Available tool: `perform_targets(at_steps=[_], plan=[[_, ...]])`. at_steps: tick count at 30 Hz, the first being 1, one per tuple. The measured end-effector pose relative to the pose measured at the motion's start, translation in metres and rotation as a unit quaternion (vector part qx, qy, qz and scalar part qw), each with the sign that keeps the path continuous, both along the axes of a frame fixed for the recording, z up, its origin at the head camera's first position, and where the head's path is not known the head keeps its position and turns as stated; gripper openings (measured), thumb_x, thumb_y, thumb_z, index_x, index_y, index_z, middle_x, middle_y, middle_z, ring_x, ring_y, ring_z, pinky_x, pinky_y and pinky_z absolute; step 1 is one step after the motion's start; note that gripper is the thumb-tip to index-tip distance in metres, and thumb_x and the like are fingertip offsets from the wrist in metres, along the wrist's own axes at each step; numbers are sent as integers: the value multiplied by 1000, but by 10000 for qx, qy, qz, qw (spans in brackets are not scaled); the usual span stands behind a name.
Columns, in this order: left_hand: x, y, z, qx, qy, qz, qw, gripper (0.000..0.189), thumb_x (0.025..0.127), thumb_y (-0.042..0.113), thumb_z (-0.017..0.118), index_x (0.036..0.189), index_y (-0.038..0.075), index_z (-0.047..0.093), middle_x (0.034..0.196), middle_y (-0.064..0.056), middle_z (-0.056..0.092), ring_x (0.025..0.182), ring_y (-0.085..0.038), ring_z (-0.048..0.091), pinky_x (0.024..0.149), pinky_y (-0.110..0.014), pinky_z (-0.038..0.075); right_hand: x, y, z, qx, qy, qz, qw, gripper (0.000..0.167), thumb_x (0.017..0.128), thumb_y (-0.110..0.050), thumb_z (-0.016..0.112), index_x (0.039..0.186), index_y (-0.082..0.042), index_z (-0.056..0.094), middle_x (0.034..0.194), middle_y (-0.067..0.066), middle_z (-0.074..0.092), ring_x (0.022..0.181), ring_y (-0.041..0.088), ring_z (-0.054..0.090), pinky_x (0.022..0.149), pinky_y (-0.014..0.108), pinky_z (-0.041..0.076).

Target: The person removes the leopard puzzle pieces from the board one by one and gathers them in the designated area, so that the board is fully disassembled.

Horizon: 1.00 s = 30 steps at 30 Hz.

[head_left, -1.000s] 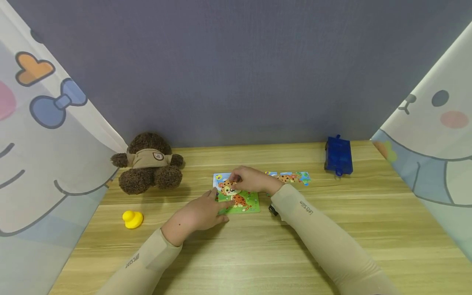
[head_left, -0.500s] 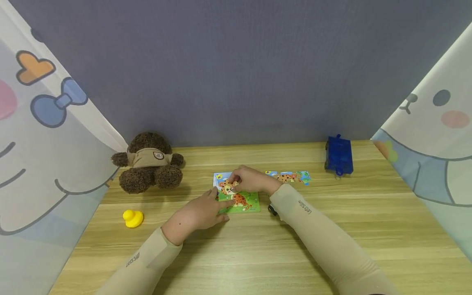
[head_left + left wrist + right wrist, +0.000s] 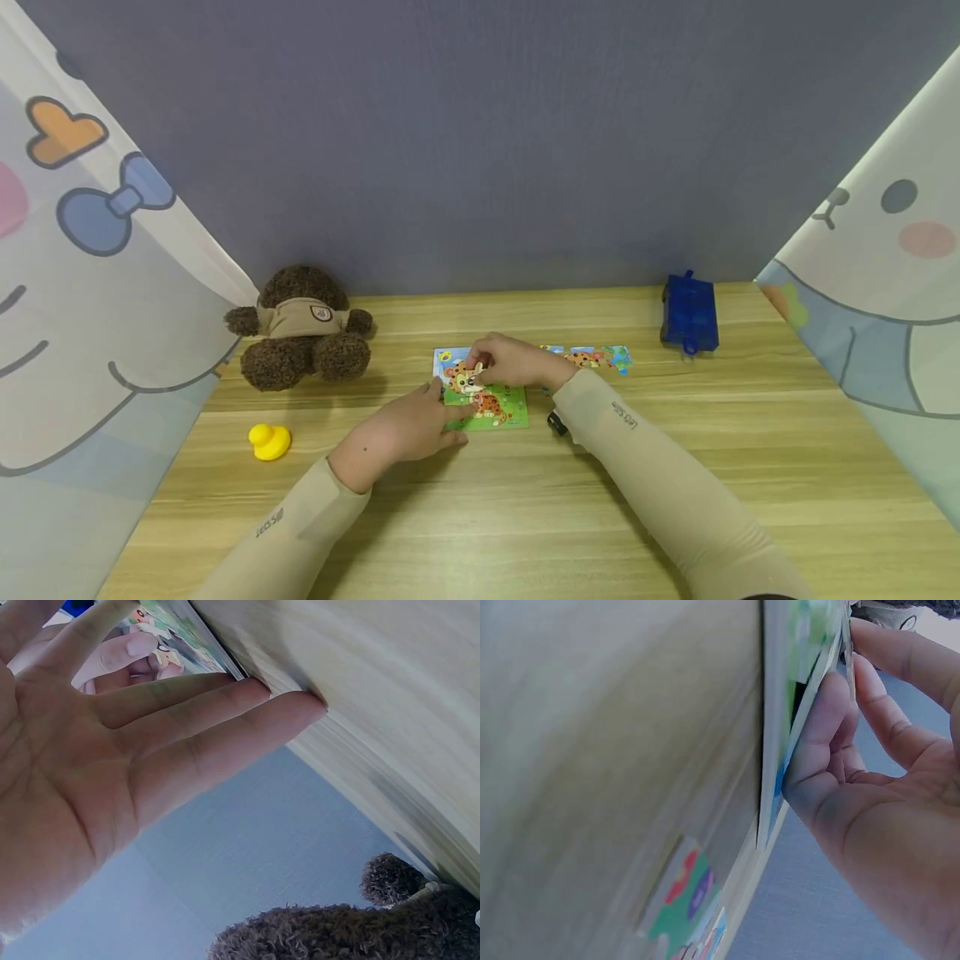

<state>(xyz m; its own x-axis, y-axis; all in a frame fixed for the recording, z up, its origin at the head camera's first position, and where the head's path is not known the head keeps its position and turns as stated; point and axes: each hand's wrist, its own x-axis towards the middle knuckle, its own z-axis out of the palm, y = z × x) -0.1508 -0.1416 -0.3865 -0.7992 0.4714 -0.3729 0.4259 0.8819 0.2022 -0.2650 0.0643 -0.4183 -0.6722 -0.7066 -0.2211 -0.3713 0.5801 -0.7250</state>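
Observation:
A puzzle board (image 3: 513,418) with a spotted cub on green grass lies on the wooden table. My left hand (image 3: 408,422) rests at its left side, fingers spread and straight, fingertips touching its edge in the left wrist view. Over the board's upper part, my right hand (image 3: 513,363) pinches a thin puzzle piece (image 3: 848,664) between thumb and fingers. That piece stands tilted against the board's surface in the right wrist view, and the fingers hide most of it. Right of the board lie several loose puzzle pieces (image 3: 592,358), partly covered by my right wrist.
A brown teddy bear (image 3: 306,329) sits at the back left, with a yellow rubber duck (image 3: 270,442) in front of it. At the back right is a blue toy wagon (image 3: 689,314). A grey panel (image 3: 480,150) borders the table's far edge, and printed curtains hang at both sides.
Both hands stay almost in place at the board. The right fingers shift only slightly with the puzzle piece, and the head view tilts a little.

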Motion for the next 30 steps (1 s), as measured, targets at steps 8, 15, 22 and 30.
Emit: perform_targets(at_steps=[8,15,22,30], plan=[[0,1,1,-13,33,-12,10000,50,109,46,60,156,30,58,164,-44,33,153,-58,40,120,-67,46,-1,3,2,-81,-529,45,9986,16,108,-17,64,123,-12,66,98,4,65,74,15,51,65,27,47],[1,2,1,-60,-14,30,10000,50,109,46,60,157,32,56,166,-43,30,154,-58,38,119,-67,47,0,4,4,-98,-408,139,9990,16,109,-17,62,124,-11,64,99,3,66,75,15,52,68,28,47],[1,1,0,-82,-16,31,10000,51,109,47,59,158,32,55,166,-42,31,155,-57,38,120,-67,46,4,4,5,-23,-11,184,9998,16,109,-15,62,125,-11,62,111,3,67,78,14,52,73,29,48],[1,0,-2,-82,27,20,10000,51,109,47,59,158,32,55,166,-43,31,154,-58,38,119,-68,47,11,4,8,2,-34,137,9999,20,110,-9,59,130,-7,59,127,11,65,72,16,62,72,29,55]])
